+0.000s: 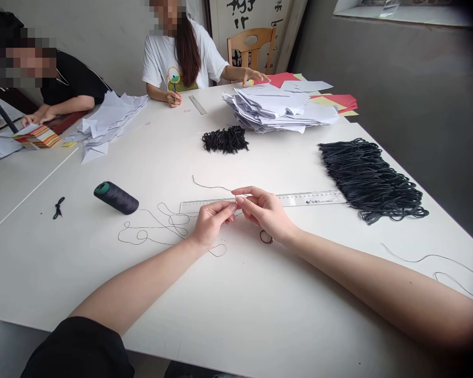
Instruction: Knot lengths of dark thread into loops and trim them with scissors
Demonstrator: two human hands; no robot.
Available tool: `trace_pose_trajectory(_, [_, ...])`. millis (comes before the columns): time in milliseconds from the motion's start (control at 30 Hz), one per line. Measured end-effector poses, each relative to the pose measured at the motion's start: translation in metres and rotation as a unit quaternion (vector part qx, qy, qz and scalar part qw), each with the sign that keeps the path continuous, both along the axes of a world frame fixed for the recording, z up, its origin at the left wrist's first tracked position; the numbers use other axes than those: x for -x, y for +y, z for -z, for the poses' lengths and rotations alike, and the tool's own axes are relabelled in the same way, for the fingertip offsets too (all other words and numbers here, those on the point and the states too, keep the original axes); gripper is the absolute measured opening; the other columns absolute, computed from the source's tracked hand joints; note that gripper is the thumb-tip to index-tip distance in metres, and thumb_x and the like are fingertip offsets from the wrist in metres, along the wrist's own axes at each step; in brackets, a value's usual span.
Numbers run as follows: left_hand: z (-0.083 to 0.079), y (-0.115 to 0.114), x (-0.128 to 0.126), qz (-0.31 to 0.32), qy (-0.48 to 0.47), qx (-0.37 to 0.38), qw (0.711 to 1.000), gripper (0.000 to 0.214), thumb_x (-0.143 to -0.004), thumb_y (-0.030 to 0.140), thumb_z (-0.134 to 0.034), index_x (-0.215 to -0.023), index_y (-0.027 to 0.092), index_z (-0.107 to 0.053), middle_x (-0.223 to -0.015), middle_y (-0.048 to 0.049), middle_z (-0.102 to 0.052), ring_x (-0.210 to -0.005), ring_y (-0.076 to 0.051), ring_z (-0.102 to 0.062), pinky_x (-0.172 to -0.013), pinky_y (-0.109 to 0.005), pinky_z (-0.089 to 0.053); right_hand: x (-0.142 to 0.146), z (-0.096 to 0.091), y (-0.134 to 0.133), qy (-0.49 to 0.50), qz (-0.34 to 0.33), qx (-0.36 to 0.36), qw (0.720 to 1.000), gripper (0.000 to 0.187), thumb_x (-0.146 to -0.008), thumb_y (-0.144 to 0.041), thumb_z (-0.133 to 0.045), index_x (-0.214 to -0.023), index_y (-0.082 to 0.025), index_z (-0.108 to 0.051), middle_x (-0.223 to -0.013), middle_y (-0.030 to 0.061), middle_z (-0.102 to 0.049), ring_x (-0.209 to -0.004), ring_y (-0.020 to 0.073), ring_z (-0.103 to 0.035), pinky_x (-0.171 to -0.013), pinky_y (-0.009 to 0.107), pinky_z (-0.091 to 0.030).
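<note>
My left hand (212, 224) and my right hand (266, 212) meet over the middle of the white table, both pinching a thin black thread (211, 186). Its free end curves up and left from my right fingertips. Loose loops of the same thread lie left of my hands, trailing from a black spool (116, 198) with a green core that rests on its side. Beneath my hands runs a clear ruler (303, 199), partly covered by my fingers. A small dark ring (266, 237) sits on the table just below my right hand. The exact pinch point is partly hidden by my fingers.
A large bundle of looped black cords (372, 181) lies at the right, a smaller bundle (225, 139) farther back. Paper stacks (279, 107) stand behind. Two people sit across the table, near a short ruler (197, 104). A black knotted cord (58, 208) lies left.
</note>
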State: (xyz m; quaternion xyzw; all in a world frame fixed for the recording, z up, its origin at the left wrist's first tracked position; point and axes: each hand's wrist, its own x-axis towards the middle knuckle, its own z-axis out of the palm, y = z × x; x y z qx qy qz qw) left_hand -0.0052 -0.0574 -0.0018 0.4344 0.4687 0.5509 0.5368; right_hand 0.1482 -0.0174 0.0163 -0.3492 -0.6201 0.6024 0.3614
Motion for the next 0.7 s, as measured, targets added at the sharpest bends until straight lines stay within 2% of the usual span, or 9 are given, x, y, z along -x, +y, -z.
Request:
trace_pose_trajectory(100, [-0.001,-0.001,0.000,-0.001,0.007,-0.003,1.000,0.017,-0.074,0.036,-0.069,-0.071,0.019,-0.073,-0.059,0.0007,-0.054,-0.062,-0.012,-0.048,-0.065,-0.029,-0.038,0.001,-0.001,0.000,-0.007,-0.020,0.009,1.000,0.040,-0.083,-0.050,-0.061,-0.103,-0.015,-0.064,-0.058,-0.0036,-0.047,-0.052,0.0090,-0.040,-0.047,0.023,-0.032])
trace_pose_trajectory(200, [-0.002,-0.001,-0.001,0.001,0.010,-0.002,1.000,0.022,-0.073,0.037,-0.070,-0.062,0.018,-0.068,-0.056,0.0008,-0.051,-0.062,-0.013,-0.047,-0.064,-0.029,-0.037,0.002,0.000,-0.001,0.003,-0.024,-0.010,1.000,0.034,-0.083,-0.049,-0.061,-0.088,-0.015,-0.067,-0.065,0.0005,-0.055,-0.058,0.0108,-0.046,-0.052,0.025,-0.037])
trace_pose_trajectory(300, [-0.002,-0.001,-0.002,0.023,0.014,0.001,1.000,0.022,-0.073,0.039,-0.070,-0.067,0.018,-0.069,-0.055,0.0017,-0.047,-0.059,-0.012,-0.043,-0.058,-0.027,-0.034,0.002,0.000,0.001,0.020,0.007,-0.024,0.999,0.031,-0.080,-0.048,-0.066,-0.074,-0.017,-0.063,-0.074,0.0022,-0.057,-0.063,0.0107,-0.049,-0.056,0.024,-0.040])
trace_pose_trajectory(400, [-0.006,0.001,0.002,0.033,0.008,0.021,0.999,0.023,-0.076,0.041,-0.068,-0.074,0.018,-0.068,-0.054,0.0042,-0.037,-0.052,-0.009,-0.032,-0.049,-0.024,-0.026,0.000,-0.005,0.006,0.087,-0.004,0.064,0.994,0.034,-0.079,-0.049,-0.068,-0.077,-0.018,-0.053,-0.075,-0.0001,-0.057,-0.054,0.0073,-0.046,-0.046,0.021,-0.034])
trace_pose_trajectory(467, [-0.009,0.003,0.008,0.023,0.004,0.043,0.999,0.025,-0.076,0.043,-0.068,-0.076,0.018,-0.067,-0.054,0.0055,-0.030,-0.050,-0.008,-0.025,-0.046,-0.023,-0.020,-0.003,-0.015,0.012,0.138,-0.009,0.108,0.985,0.034,-0.080,-0.047,-0.067,-0.079,-0.019,-0.048,-0.072,-0.0008,-0.058,-0.053,0.0082,-0.050,-0.042,0.019,-0.032])
trace_pose_trajectory(567, [-0.015,0.005,0.015,0.017,0.006,0.049,0.999,0.028,-0.073,0.044,-0.071,-0.075,0.017,-0.065,-0.054,0.0064,-0.026,-0.048,-0.007,-0.018,-0.044,-0.023,-0.014,-0.012,-0.037,0.028,0.167,0.047,0.075,0.982,0.024,-0.086,-0.036,-0.063,-0.078,-0.020,-0.047,-0.064,-0.0033,-0.051,-0.054,0.0084,-0.053,-0.046,0.020,-0.037])
trace_pose_trajectory(700, [-0.018,0.005,0.018,0.045,0.022,0.034,0.998,0.030,-0.072,0.046,-0.071,-0.073,0.017,-0.063,-0.053,0.0072,-0.025,-0.047,-0.006,-0.015,-0.043,-0.023,-0.011,-0.044,-0.065,0.062,0.182,0.177,-0.025,0.967,0.021,-0.091,-0.015,-0.049,-0.072,-0.020,-0.045,-0.056,-0.0062,-0.036,-0.052,0.0060,-0.047,-0.057,0.025,-0.043])
